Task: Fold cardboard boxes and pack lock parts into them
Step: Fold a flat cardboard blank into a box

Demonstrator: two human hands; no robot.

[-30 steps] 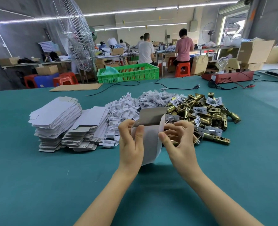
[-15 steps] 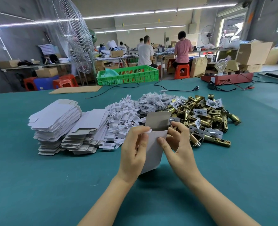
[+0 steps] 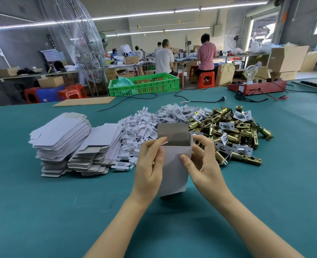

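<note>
I hold a small white cardboard box [image 3: 174,170] upright above the teal table [image 3: 61,211], its top flap standing open and showing a grey inside. My left hand [image 3: 150,164] grips its left edge, thumb on the front. My right hand [image 3: 202,164] grips the right edge, thumb pressed on the front face. Behind the box lie stacks of flat white box blanks [image 3: 64,142], a heap of white plastic inserts [image 3: 137,131], bagged small parts [image 3: 176,112] and a pile of brass lock latches [image 3: 232,135].
A green crate [image 3: 144,86], a flat cardboard sheet [image 3: 85,101], black cables [image 3: 196,99] and a red tester with a bulb [image 3: 256,86] sit at the table's far side. A large fan [image 3: 83,45] stands behind. People work at benches in the background.
The box has been squared up from a slanted, half-flat shape into an upright open box, and both hands have shifted along its side edges.
</note>
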